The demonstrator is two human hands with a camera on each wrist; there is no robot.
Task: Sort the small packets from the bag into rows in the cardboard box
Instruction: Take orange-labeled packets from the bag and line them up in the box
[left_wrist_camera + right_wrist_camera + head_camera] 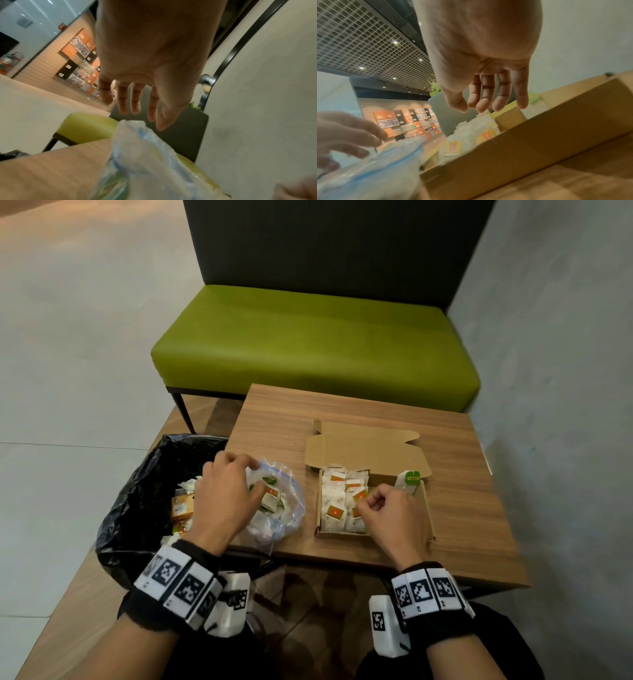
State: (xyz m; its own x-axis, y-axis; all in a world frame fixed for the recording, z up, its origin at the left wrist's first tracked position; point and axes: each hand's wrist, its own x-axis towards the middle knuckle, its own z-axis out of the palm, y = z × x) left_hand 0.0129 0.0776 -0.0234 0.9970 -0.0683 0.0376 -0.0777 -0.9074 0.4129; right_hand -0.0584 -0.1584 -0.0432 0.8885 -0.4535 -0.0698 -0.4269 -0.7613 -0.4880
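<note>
Head view. My left hand (226, 494) hovers over the mouth of the clear bag (284, 508), fingers loosely bent and holding nothing that I can see; it is placed there, I judge, to reach the next of the small packets (270, 497) heaped inside. The bag lies on the near left of the bench (274, 412), just beside the cardboard box (426, 508), so each transfer is short. My right hand (390, 510) sits over the middle of the box with fingers curled toward the thumb; whether it pinches a packet I cannot tell. The orange-labelled packets (342, 498) fill the left part of the box in rows; one green-tagged packet (409, 479) leans at the far right corner, apparently starting a separate row. A black-lined bin (137, 491) stands left of the bench, probably for rejects.

Left wrist view. The left hand (154, 60) shows fingers (135, 100) extended and slightly spread above the crumpled bag (137, 155), touching nothing.

Right wrist view. The right hand (479, 54) hangs over the box (539, 135), its fingers (486, 97) straight, close together and empty here, just above the stacked packets (479, 129). This suggests a hand tidying or just released, not carrying. The left hand (346, 136) is blurred at the bag (376, 169).
</note>
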